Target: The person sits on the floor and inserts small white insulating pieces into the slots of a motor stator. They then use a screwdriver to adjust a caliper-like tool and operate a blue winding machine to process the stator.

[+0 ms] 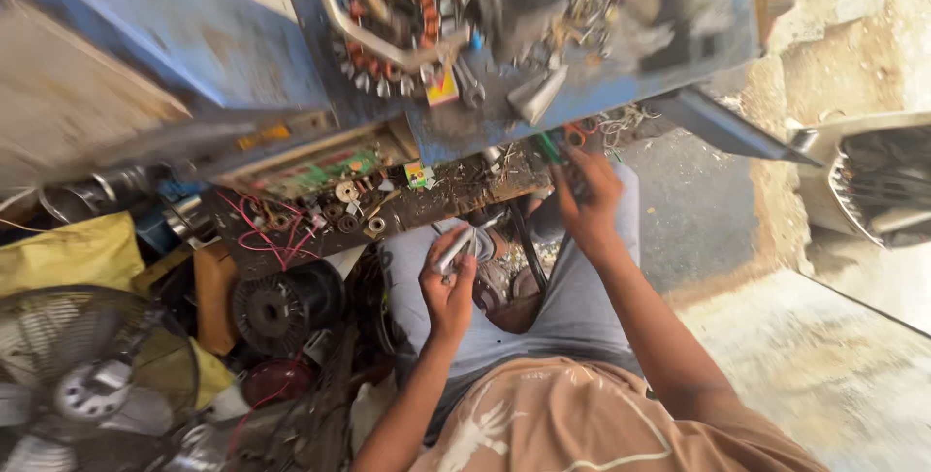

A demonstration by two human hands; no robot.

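stator [388, 31] on workbench [242, 40]; fan [87, 385] left, below.

A light peach-brown short-sleeved shirt [572, 419] with a pale white line print on the front is worn. Grey-blue trousers [572, 307] are worn below it. Both forearms are left bare; no gloves, watch or rings can be made out.
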